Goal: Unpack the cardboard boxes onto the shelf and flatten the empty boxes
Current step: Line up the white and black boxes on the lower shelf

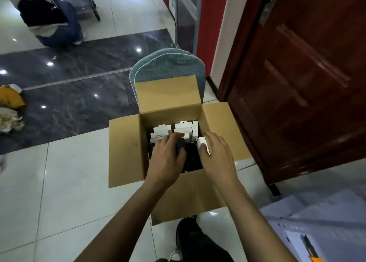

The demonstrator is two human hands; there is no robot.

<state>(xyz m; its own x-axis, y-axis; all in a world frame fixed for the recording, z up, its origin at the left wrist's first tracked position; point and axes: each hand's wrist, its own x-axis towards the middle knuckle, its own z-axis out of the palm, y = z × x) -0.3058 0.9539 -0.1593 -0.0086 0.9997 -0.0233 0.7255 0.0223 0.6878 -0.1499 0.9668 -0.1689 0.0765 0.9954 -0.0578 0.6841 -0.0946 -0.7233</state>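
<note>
The open cardboard box (126, 152) stands on the pale tiled floor (59, 182), its four flaps folded outward. The far flap leans against a teal mat (168, 63); the right flap lies close to the dark wooden door (297, 83), leaving little room on that side. The near flap hangs toward the person's dark shoe (186, 230). To the left of the box the tiles lie open as far as a dark marbled strip (69, 103). A stack of white papers (316, 222) with an orange-handled tool (312, 250) sits at the lower right, well apart from the box.

Inside the box, small white packages (178, 128) stand upright in rows along the far side, with dark items in the nearer half. The left hand (164, 156) reaches in, its grip curled round a black item (181, 146), thumb on its right face. The right hand (217, 154) has its grip round a white package (204, 145) by the right wall, thumb on the near face and fingers curved over the top.

Another person (49, 17) crouches at the far left, near a wheeled cart (87, 6).
</note>
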